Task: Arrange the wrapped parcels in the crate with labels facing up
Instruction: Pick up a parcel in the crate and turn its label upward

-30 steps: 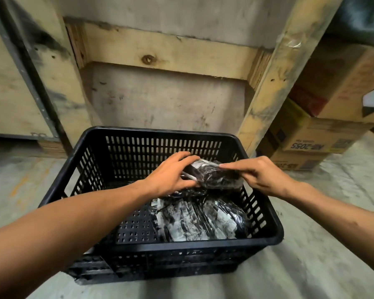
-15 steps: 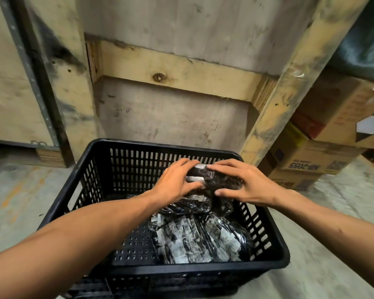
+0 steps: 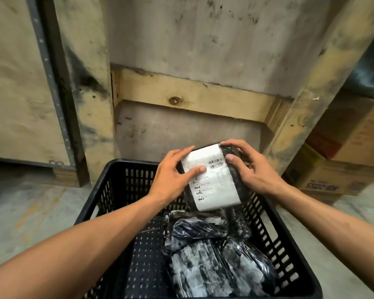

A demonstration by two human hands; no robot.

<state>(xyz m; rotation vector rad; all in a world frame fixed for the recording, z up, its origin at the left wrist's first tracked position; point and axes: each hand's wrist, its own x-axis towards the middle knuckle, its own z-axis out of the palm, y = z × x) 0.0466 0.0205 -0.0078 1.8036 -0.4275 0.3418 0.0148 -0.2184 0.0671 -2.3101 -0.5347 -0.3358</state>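
Note:
A black plastic crate (image 3: 117,186) with slotted walls stands on the floor in front of me. Above its far right part I hold a black wrapped parcel (image 3: 214,186) with both hands. Its white label with a barcode faces me. My left hand (image 3: 173,171) grips its left edge with the thumb on the label. My right hand (image 3: 246,167) clasps its top right corner. Several other black wrapped parcels (image 3: 214,262) lie in the right half of the crate, shiny film over them.
Behind the crate rises a wooden frame with a knotted crossbeam (image 3: 192,100) and a slanted post (image 3: 307,100). Cardboard boxes (image 3: 337,173) are stacked at the right. The crate's left half shows its bare perforated bottom (image 3: 147,255). Concrete floor (image 3: 30,212) surrounds the crate.
Both hands have lifted the parcel out of the pile and turned it, so its white label now shows. The camera has moved closer to the crate.

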